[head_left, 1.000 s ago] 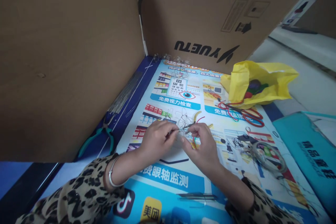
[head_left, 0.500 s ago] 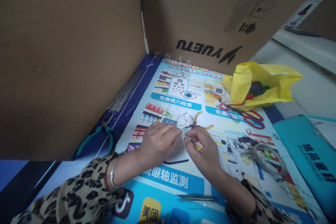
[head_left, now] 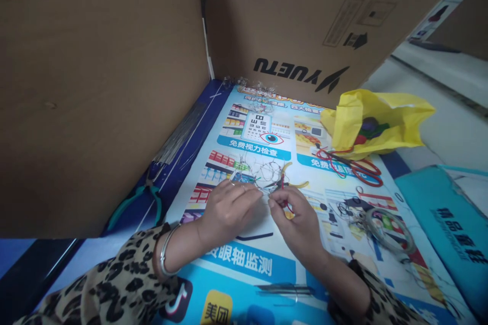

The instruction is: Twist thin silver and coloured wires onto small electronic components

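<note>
Close together over the printed poster [head_left: 263, 244], my two hands are both closed in a pinch. My left hand [head_left: 231, 210] has its fingertips pressed together; thin wire shows around them, but what exactly it grips is hidden. My right hand [head_left: 297, 216] pinches red cord [head_left: 282, 183], whose ends stick out above and below its fingers. Just behind the hands lies a tangle of fine wire [head_left: 269, 170]. Yellow-handled pliers [head_left: 295, 183] rest beside it, jaws pointing left toward my fingers.
Cardboard walls [head_left: 297, 15] stand behind and at left. Teal-handled pliers [head_left: 135, 203] and straight wires [head_left: 181, 134] lie left. At right are red-handled scissors [head_left: 366, 171], a yellow bag [head_left: 404, 117], a wire coil [head_left: 391, 231] and a teal box [head_left: 438, 213]. Tweezers-like metal tools [head_left: 285, 289] lie in front.
The view has shifted slightly. Both hands stay closed in nearly the same place, and the red cord at my right fingers stands a little more upright.
</note>
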{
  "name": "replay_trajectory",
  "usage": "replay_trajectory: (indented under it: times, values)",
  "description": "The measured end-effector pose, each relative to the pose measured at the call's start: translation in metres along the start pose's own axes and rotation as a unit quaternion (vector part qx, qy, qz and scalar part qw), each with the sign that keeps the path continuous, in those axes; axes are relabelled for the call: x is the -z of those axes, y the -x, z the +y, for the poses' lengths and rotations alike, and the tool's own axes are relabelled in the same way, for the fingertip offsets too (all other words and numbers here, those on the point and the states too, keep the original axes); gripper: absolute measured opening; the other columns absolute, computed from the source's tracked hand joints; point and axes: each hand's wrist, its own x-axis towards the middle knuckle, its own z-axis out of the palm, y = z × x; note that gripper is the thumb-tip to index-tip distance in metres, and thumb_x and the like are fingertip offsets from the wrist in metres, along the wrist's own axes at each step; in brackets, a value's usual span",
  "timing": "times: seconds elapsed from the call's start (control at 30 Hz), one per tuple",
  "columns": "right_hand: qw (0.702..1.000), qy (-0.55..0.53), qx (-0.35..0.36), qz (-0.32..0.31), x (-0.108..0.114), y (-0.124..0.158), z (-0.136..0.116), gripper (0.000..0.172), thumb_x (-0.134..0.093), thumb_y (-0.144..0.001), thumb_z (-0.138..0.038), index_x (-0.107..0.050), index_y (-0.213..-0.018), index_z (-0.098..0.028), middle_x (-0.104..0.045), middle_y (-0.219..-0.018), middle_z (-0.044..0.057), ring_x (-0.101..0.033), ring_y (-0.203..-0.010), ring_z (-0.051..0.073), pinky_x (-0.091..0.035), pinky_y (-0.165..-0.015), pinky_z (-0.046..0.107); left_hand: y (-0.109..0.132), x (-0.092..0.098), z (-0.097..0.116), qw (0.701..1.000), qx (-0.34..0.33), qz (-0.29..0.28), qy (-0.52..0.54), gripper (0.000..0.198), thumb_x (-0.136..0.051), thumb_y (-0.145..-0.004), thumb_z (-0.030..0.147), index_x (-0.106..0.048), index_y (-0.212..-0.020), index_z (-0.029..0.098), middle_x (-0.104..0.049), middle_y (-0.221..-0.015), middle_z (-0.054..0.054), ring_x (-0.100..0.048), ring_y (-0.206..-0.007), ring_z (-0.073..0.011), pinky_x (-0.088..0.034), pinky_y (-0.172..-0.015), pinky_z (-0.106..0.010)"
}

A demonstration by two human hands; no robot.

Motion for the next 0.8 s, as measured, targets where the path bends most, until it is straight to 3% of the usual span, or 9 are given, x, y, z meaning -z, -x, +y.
replay_trajectory:
  times: [0.33,0.67,0.8]
  values:
    - [0.998,-0.037,0.041,0.013,-0.004,0.006,0.007,0.010,-0.055,-0.081,-0.012,-0.054,-0.078,-0.021,-0.056,-0.079,0.001,-0.055,-0.079,0.015,-0.044,-0.073,0.027,0.000,0.010,-0.004,0.982,-0.176,0.017,-0.070,0.019,-0.048,-0.086,0.012,-0.061,-0.100,0.011,-0.071,-0.093,-0.008,-0.059,-0.071,-0.0160,-0.042,-0.063,-0.032]
    - [0.997,-0.034,0.066,0.023,-0.005,0.003,0.007,0.012,-0.054,-0.080,-0.010,-0.052,-0.075,-0.021,-0.055,-0.076,0.001,-0.055,-0.075,0.015,-0.044,-0.070,0.028,-0.004,0.012,-0.003,0.977,-0.193,0.026,-0.084,0.017,-0.049,-0.087,0.013,-0.061,-0.097,0.011,-0.071,-0.091,-0.007,-0.060,-0.071,-0.0152,-0.042,-0.066,-0.033]
    - [0.998,-0.025,0.063,0.016,-0.004,0.002,0.006,0.011,-0.054,-0.079,-0.011,-0.053,-0.074,-0.021,-0.056,-0.075,0.001,-0.056,-0.074,0.015,-0.045,-0.069,0.028,-0.001,0.011,-0.004,0.985,-0.162,0.014,-0.064,0.020,-0.051,-0.085,0.011,-0.058,-0.104,0.011,-0.071,-0.095,-0.007,-0.062,-0.070,-0.0134,-0.041,-0.062,-0.030]
